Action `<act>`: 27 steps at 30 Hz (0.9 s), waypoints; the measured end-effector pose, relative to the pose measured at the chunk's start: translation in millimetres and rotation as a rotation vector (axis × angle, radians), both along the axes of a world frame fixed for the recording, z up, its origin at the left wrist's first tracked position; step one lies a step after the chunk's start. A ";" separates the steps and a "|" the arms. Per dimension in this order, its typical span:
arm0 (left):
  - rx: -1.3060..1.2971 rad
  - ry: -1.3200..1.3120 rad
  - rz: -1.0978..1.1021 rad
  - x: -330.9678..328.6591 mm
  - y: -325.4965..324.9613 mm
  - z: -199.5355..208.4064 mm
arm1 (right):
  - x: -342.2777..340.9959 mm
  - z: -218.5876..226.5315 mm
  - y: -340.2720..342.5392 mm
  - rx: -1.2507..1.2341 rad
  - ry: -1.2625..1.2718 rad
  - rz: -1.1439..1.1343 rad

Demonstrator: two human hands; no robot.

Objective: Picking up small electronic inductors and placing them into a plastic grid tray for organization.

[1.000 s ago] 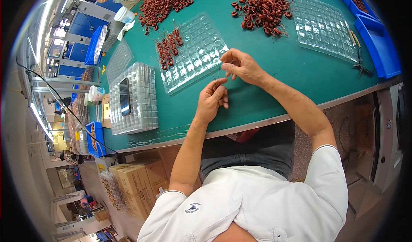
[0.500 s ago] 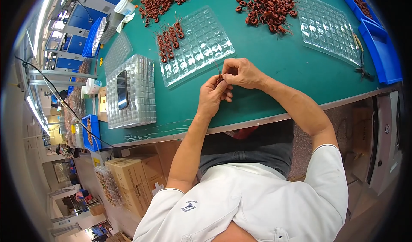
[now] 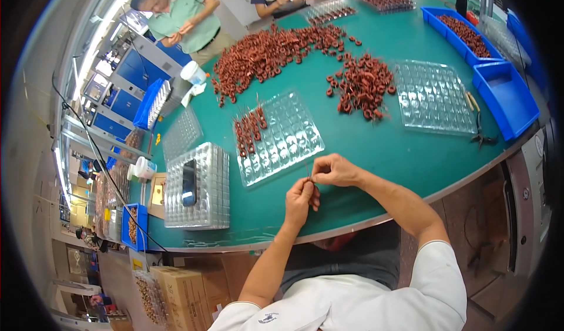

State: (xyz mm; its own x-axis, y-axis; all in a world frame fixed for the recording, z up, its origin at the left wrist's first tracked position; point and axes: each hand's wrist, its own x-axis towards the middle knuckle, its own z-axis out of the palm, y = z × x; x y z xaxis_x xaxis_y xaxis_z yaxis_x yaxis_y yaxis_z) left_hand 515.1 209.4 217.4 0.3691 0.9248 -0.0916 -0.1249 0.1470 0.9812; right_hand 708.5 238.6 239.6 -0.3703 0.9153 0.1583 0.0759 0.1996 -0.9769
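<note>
Just above the table's near edge, my two hands meet at a small reddish-brown ring coil with thin wire leads. My left hand pinches the coil, most of which its fingers hide. Thumb and forefinger of my right hand close together at the coil's upper side, where a thin lead sticks up. Beyond them lies a clear plastic tray with round pockets. Several like coils stand in rows at its left side, their leads pointing up.
Loose coils form a small heap and a larger one farther off. At right are another clear tray, pliers and blue bins. A phone rests on stacked trays at left. Two people are across the table.
The head view has tilted up, so the table sits lower and the people beyond it show. My hands stay together at the coil, with only slight finger movement.
</note>
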 end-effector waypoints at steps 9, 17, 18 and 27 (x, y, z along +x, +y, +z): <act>0.074 0.153 0.095 4.4 -8.9 15.1 | -2.4 16.6 -2.0 0.094 -0.220 -0.049; 0.113 0.274 0.179 13.2 -15.6 18.7 | -4.3 21.3 -8.4 0.122 -0.283 -0.093; 0.108 0.275 0.183 12.9 -16.6 19.1 | -5.0 21.7 -9.8 0.131 -0.285 -0.093; 0.057 -0.102 0.180 1.0 -25.8 11.5 | -12.0 24.3 -21.3 0.078 -0.081 -0.059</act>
State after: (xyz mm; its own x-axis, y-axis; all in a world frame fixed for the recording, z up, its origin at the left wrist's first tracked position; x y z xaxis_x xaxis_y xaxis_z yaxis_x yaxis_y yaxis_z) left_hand 516.2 183.7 228.9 0.2026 0.9792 -0.0077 -0.2430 0.0579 0.9683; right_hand 696.6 217.3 263.8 -0.3308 0.9219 0.2015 0.1680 0.2676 -0.9488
